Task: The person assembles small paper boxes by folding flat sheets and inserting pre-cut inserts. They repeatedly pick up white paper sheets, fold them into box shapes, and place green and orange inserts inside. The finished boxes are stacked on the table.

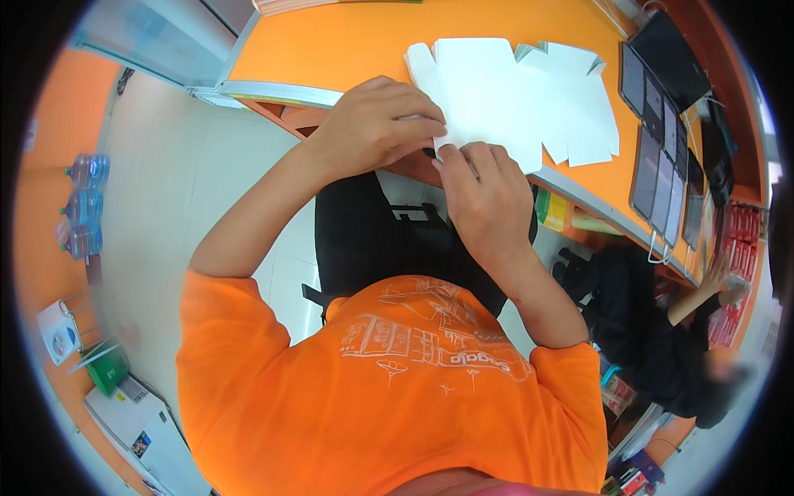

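White cardboard (488, 95) — just beyond right hand (490, 194), touching.

Orange table (322, 41) in upper frame, with white card sheets (484, 95) at upper centre, dark flat devices (648, 175) at upper right

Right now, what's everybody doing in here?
Someone in an orange shirt has both hands on a white card: the left hand and right hand pinch its near edge. It lies on the orange table, left of some flat devices. Another person, in black, is off to the right.
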{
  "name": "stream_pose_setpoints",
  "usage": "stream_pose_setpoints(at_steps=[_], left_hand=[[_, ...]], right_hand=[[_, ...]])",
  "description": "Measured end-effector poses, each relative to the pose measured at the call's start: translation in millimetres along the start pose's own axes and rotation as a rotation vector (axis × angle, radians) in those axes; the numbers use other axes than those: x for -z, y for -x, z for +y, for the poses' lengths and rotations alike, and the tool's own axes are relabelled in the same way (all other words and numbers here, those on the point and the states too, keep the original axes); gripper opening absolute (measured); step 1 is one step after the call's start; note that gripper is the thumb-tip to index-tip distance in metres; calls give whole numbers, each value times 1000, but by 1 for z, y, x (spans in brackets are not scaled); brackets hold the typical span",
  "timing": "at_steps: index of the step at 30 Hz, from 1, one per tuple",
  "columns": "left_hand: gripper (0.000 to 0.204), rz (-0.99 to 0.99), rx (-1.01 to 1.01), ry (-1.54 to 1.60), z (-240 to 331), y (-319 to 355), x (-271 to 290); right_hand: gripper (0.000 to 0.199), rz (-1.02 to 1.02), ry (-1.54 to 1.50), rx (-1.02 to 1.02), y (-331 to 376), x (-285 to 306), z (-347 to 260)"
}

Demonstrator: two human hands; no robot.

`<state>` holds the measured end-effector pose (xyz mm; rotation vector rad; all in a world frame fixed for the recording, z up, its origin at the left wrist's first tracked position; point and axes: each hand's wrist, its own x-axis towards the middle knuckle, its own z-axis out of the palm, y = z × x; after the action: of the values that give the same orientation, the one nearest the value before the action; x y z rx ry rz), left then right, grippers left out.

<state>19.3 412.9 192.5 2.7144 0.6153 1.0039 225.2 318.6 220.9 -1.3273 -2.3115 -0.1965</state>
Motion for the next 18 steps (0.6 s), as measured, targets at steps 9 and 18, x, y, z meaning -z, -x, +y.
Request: stream_pose_setpoints(at_steps=[9,18], left_hand=[[30,-70,-100,-76,3,-15,0],[14,-381,98,49,8,-59,19]], right_hand=[[8,63,-10,-177,1,5,-6],[20,-64,-275,-406,-16,14,17]])
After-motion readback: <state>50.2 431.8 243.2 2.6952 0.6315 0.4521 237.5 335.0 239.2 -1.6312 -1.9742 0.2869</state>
